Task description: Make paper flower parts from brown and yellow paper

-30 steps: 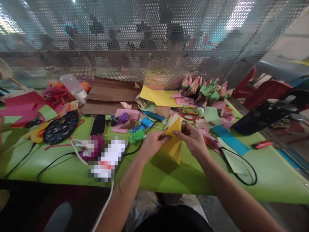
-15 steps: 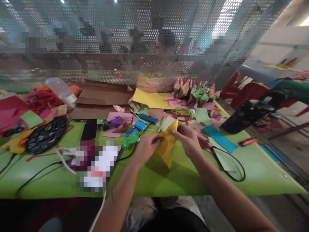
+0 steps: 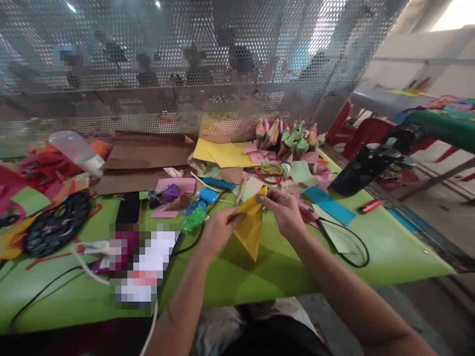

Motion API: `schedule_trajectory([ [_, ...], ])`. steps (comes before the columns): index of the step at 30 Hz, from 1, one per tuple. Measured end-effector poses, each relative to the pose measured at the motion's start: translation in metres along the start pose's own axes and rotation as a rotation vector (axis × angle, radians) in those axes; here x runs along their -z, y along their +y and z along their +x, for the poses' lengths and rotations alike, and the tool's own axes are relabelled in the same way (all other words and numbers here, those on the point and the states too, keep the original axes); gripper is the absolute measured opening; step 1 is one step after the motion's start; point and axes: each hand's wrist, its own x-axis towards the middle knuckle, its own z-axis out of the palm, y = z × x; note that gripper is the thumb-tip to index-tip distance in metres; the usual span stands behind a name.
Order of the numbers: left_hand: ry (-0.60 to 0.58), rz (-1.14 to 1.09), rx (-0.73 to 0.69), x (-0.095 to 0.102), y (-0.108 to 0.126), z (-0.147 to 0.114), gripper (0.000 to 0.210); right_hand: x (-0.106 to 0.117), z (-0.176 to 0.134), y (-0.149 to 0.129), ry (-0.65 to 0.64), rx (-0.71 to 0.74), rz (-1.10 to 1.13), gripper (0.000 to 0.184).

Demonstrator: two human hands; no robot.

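A folded piece of yellow paper is held up above the green table, its pointed end hanging down. My left hand pinches its left corner between thumb and fingers. At the upper right corner, my right hand has the paper between thumb and forefinger. Just beyond the hands lie a green plastic-wrapped bundle, blue packets and scissors with red and yellow handles. By my right wrist is a pink corded tool, partly covered by the hand.
Paper cones stand at the back, beside yellow sheets and brown card. A black bottle leans at the right, near a red lighter. At left are a phone, a black round tray and cables. A perforated metal screen rises behind.
The camera view has shifted slightly, so the table's things appear further left. Both hands keep hold of the yellow paper, with little change in their grip.
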Motion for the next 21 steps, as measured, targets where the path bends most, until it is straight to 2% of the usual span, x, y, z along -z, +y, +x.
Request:
schedule_trajectory([
  [5,-0.033,-0.012,-0.006,0.0006,0.0001,0.0,0.031,0.0036,0.0008,-0.0043,-0.003,0.02,-0.017,0.039],
  [14,-0.032,-0.01,0.006,0.0015,0.0016,0.001,0.038,0.0054,0.0032,-0.0027,0.041,0.074,-0.078,0.045],
  [21,-0.043,0.013,0.006,0.0017,-0.0003,0.0008,0.036,0.0099,0.0062,0.0018,0.08,0.038,-0.041,0.04],
])
